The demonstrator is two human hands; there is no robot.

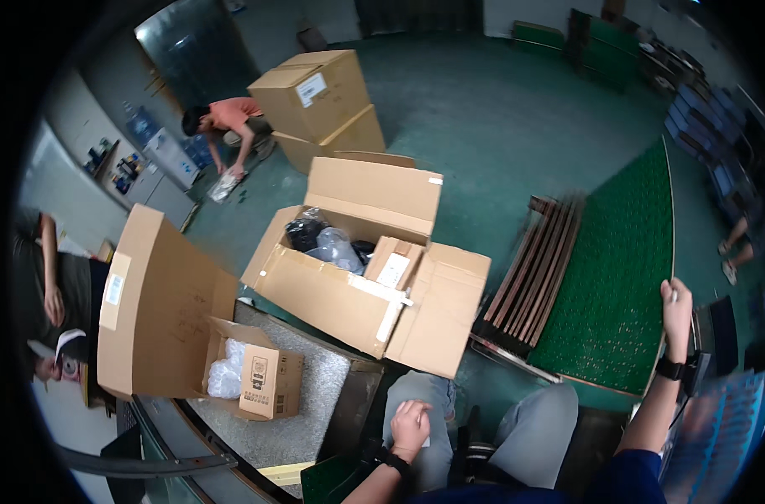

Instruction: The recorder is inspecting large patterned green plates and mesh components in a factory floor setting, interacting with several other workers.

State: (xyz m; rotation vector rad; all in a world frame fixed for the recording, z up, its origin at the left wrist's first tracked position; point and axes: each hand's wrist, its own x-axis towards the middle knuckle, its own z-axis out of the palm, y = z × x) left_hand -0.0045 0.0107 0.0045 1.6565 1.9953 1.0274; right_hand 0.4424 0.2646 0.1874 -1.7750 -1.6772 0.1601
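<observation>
My right hand is closed around the far right edge of a large green textured board with a thin pale rim. The board leans at a slant beside a row of brown slat-like edges, which are slightly blurred. My left hand lies on my left thigh with its fingers curled in. A small pale bit shows by its fingers, too little to name. Both wrists wear black bands.
An open carton holding plastic bags and a smaller box stands ahead. A small carton with clear bags sits on a speckled surface at left, beside a tall cardboard flap. Stacked boxes and a crouching person are farther off.
</observation>
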